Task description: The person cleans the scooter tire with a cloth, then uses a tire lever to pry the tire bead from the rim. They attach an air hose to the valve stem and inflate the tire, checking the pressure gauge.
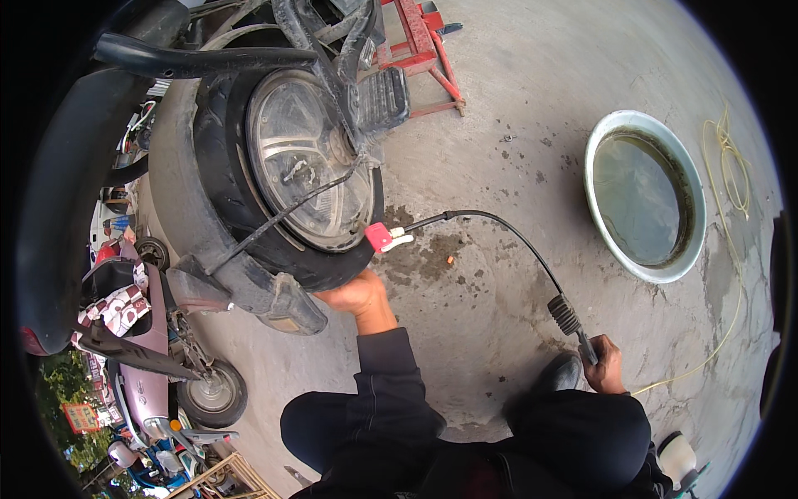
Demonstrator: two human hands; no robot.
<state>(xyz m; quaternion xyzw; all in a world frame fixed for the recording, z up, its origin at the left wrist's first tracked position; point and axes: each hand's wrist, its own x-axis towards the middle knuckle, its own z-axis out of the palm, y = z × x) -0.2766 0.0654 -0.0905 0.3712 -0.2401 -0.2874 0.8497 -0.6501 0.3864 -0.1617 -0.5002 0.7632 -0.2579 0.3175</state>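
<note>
The black rear tyre (332, 268) belongs to a dusty scooter, its wheel hub (307, 158) facing me. My left hand (356, 293) is curled against the tyre's lower edge, with the fingers partly hidden behind the rubber. Just above that hand, a red air chuck (378, 238) with a pale lever overlaps the tyre's edge; whether it sits on a valve I cannot tell. From it a thin black hose (519, 237) arcs right to a ribbed black sleeve (564, 314). My right hand (607, 366) is closed around the black inflator handle (589, 348) below the sleeve.
A pale basin (592, 179) of murky water stands on the concrete at right. A thin yellow hose (731, 308) runs past it. Beyond the wheel is a red metal stand (420, 62). A pink scooter (141, 349) is parked at left. My shoe (559, 373) is near the handle.
</note>
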